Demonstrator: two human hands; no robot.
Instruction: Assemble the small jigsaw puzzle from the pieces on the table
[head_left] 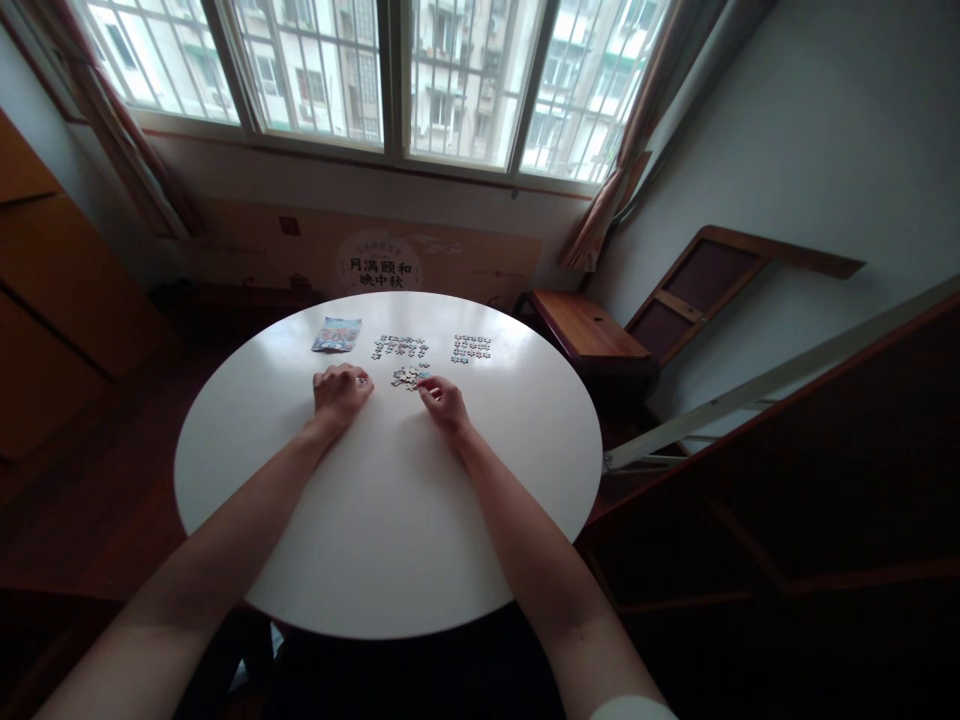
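Observation:
A small loose pile of jigsaw puzzle pieces (407,377) lies near the middle of the white round table (375,520). My right hand (445,403) is at the pile's right edge, thumb and fingers pinched on a puzzle piece there. To the left of the pile my left hand (339,393) rests on the table with curled fingers; a small puzzle piece (362,380) shows at its fingertips. Beyond the pile are a spread group of pieces (401,346) and, to the right, pieces laid out in rows (472,348).
A colourful picture sheet or packet (337,335) lies on the table at the far left. Past the table's right edge stands a wooden chair (589,325). A printed banner (465,250) runs under the barred window (465,80).

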